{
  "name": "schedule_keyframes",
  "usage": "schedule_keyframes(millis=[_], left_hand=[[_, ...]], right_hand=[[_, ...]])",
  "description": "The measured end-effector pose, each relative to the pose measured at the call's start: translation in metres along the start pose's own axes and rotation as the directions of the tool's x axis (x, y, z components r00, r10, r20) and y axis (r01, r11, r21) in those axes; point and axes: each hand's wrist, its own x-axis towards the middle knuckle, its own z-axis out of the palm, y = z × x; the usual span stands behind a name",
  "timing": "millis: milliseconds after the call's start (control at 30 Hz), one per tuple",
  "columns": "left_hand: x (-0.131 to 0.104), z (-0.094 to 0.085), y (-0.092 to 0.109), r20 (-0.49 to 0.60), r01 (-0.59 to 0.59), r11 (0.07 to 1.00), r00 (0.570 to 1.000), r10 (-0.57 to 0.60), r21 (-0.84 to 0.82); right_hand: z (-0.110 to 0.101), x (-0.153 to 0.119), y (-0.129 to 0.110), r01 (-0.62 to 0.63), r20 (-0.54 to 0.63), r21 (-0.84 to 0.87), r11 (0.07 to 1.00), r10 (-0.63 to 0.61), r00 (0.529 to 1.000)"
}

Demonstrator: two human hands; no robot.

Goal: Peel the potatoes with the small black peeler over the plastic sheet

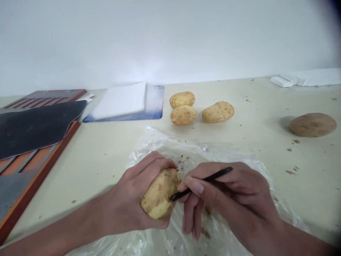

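My left hand (130, 193) is wrapped round a potato (158, 190) from the left, above a clear plastic sheet (157, 142). Pale yellow flesh shows along the potato's lower side; brownish skin covers other parts. In a pen-like pinch, my right hand (237, 199) holds a slim black tool (217, 175) with a small hole near its upper end. The tool's lower end touches the potato's right side. What kind of tool it is I cannot make out. Dark skin scraps lie on the plastic, partly hidden behind my hands.
Three light potatoes (183, 115) sit beyond the plastic, and a browner potato (313, 125) lies at the right. A white slab on a blue-edged board (157, 113) stands back left. Black sheet (34, 128) covers part of a slatted wooden tray (57, 153). White paper strips (314, 77) lie back right.
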Motion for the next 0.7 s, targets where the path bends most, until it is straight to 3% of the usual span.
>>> schedule_keyframes(millis=[67,133,233,367,500,700], left_hand=[[-0.001,-0.001,0.0,0.006,0.004,1.0,1.0,-0.004,0.016],[0.0,-0.003,0.0,0.012,0.019,0.999,1.0,-0.02,0.03],[0.004,-0.007,0.001,0.042,0.066,0.998,0.997,-0.066,0.005],[0.012,-0.011,0.0,0.106,0.195,0.978,0.977,-0.187,-0.077],[0.018,-0.011,0.001,0.07,0.294,0.945,0.955,-0.287,-0.145],[0.021,-0.01,0.003,-0.004,0.357,0.926,0.933,-0.36,-0.125]], right_hand=[[-0.007,0.004,0.002,0.061,-0.102,-0.127,0.99,-0.074,0.992],[-0.011,0.007,0.001,0.067,-0.157,-0.125,0.99,-0.086,0.984],[-0.007,0.005,-0.004,0.072,-0.069,0.033,0.997,-0.07,0.995],[0.005,-0.001,-0.007,0.138,-0.012,0.017,0.99,-0.138,0.99],[0.006,-0.001,-0.007,0.186,0.027,-0.25,0.95,-0.186,0.982],[0.004,-0.005,-0.005,0.302,0.126,-0.585,0.753,-0.283,0.951]])
